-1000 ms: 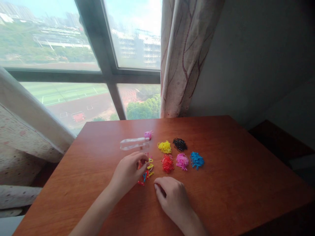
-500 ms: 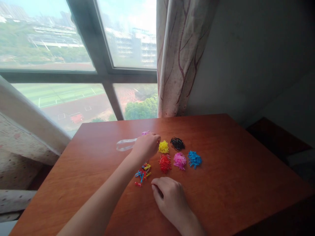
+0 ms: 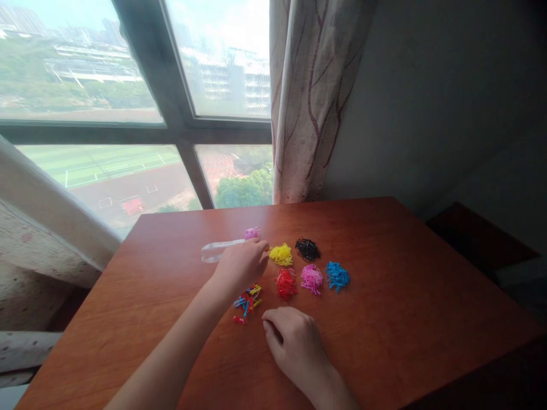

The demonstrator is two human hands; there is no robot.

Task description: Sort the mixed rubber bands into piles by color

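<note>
My left hand (image 3: 244, 263) reaches over the table, its fingers curled together just left of a pile of small yellow loop-shaped clips (image 3: 281, 254). Whatever those fingers hold, if anything, is hidden. Below its wrist lies a mixed heap of small clips (image 3: 249, 300) in blue, yellow, red and dark colours, partly covered by the forearm. My right hand (image 3: 296, 340) rests on the table with curled fingers, thumb and index tips close together; nothing shows between them. Just beyond it sits a pile of red clips (image 3: 286, 283).
Further right are piles of black (image 3: 307, 249), pink (image 3: 311, 279) and blue clips (image 3: 337, 276). A clear plastic container (image 3: 213, 251) lies behind my left hand, beside a pink object (image 3: 252, 233). The brown table (image 3: 405, 296) meets a window and curtain (image 3: 311, 102).
My left hand has drawn back a little to the left, away from the yellow pile, uncovering more of it and of the pink object. My right hand stays in place.
</note>
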